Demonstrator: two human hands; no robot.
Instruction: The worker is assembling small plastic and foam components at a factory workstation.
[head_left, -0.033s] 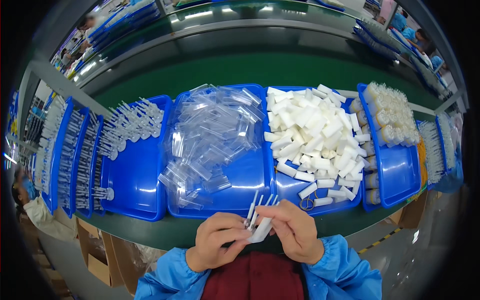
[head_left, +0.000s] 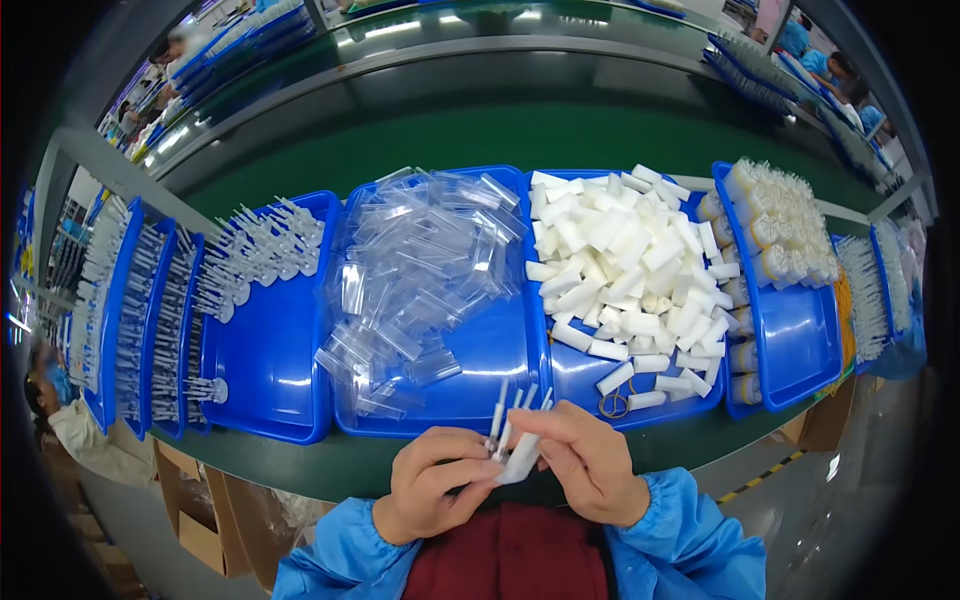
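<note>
From the head view on my end, I've got the left hand (head_left: 440, 482) pinched on the lower ends of some thin white stems (head_left: 499, 418), with the right hand's (head_left: 588, 462) fingers curled against them and a white piece (head_left: 519, 461), though I can't tell if it's really gripping or just steadying. The bundle sits right around the table's (head_left: 295, 472) near edge, near the front corners where two blue trays meet. I'd go light on the pinch, hold the stems together low down, and avoid bending the tips.
</note>
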